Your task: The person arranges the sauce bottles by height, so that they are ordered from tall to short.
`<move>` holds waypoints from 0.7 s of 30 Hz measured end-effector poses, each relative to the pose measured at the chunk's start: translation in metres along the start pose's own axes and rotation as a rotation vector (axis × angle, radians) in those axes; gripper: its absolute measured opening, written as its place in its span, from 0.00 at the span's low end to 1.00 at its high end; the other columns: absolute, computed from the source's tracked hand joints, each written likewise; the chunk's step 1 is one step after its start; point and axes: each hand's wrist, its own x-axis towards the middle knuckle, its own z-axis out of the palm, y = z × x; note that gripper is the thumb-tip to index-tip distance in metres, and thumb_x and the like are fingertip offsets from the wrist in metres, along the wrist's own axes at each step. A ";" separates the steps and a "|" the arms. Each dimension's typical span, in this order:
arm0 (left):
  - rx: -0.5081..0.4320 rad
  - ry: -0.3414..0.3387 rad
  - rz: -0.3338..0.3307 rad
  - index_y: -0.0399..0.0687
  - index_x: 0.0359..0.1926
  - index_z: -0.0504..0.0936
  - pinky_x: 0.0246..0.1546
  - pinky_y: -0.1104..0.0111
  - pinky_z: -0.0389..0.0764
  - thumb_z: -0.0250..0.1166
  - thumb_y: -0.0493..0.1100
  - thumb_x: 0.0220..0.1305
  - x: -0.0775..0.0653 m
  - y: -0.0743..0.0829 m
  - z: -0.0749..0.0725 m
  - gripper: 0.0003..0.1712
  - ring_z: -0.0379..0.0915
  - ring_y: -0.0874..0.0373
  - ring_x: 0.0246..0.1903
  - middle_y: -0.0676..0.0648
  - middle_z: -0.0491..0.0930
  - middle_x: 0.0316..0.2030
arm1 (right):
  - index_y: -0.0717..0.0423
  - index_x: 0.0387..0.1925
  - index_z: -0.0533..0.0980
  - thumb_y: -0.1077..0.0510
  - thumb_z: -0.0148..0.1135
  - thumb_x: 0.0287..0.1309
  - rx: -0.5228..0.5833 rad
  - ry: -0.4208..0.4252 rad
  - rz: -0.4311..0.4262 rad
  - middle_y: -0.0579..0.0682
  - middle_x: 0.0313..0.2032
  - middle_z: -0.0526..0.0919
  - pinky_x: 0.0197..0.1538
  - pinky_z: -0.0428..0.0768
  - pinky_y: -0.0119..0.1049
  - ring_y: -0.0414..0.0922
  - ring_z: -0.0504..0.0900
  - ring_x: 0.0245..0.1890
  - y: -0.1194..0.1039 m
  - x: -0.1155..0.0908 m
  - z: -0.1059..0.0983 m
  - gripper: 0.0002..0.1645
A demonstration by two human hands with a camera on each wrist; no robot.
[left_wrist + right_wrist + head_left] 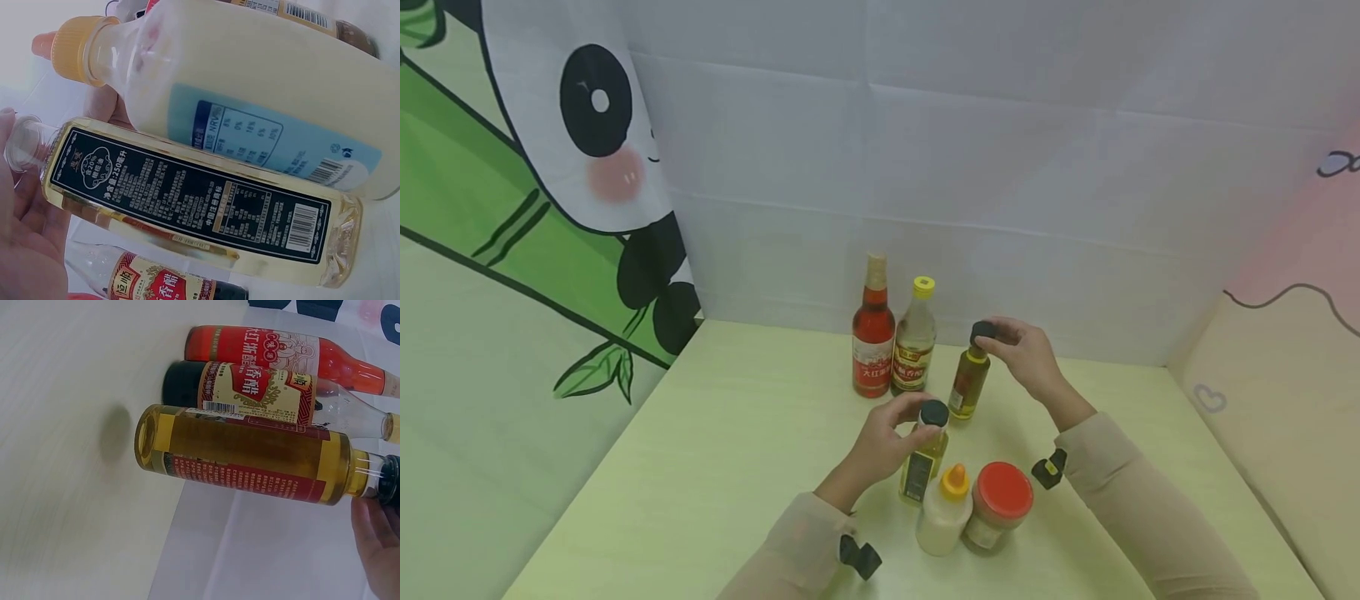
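My right hand [1022, 358] pinches the black cap of an amber oil bottle [970, 387]. This bottle leans slightly, and in the right wrist view its base stands apart from a shadow on the table. My left hand [883, 442] holds a pale yellow oil bottle [194, 194] at its neck, thumb on one side and fingers on the other; its dark label faces the left wrist camera. Close in front of that bottle is a white squeeze bottle [943, 518] with a yellow cap and orange tip. A red-lidded jar [1003, 492] touches its right side.
At the back, a red vinegar bottle [873, 346] stands beside a yellow-capped vinegar bottle [914, 346]. White cloth [775, 200] hangs behind the pale table [700, 467], and a panda-printed cloth [497, 350] hangs on the left.
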 end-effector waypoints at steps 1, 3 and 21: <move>0.002 0.000 -0.001 0.33 0.55 0.76 0.53 0.55 0.77 0.65 0.35 0.64 0.000 0.000 0.000 0.19 0.77 0.47 0.50 0.39 0.81 0.48 | 0.64 0.62 0.71 0.52 0.67 0.61 -0.004 0.002 0.003 0.62 0.54 0.79 0.60 0.72 0.52 0.56 0.76 0.55 0.001 0.001 0.000 0.32; 0.006 0.002 -0.005 0.32 0.55 0.75 0.53 0.53 0.76 0.65 0.33 0.63 0.000 0.001 0.001 0.20 0.77 0.45 0.50 0.37 0.81 0.48 | 0.64 0.62 0.71 0.52 0.67 0.61 -0.009 0.007 0.008 0.62 0.54 0.79 0.60 0.71 0.52 0.56 0.76 0.55 0.002 0.002 -0.001 0.32; 0.012 0.001 0.023 0.26 0.51 0.75 0.52 0.54 0.77 0.63 0.28 0.61 -0.001 0.036 -0.003 0.17 0.78 0.42 0.48 0.34 0.81 0.45 | 0.63 0.62 0.71 0.53 0.66 0.62 0.021 0.039 0.032 0.63 0.56 0.77 0.61 0.70 0.51 0.57 0.74 0.58 0.013 0.010 -0.004 0.31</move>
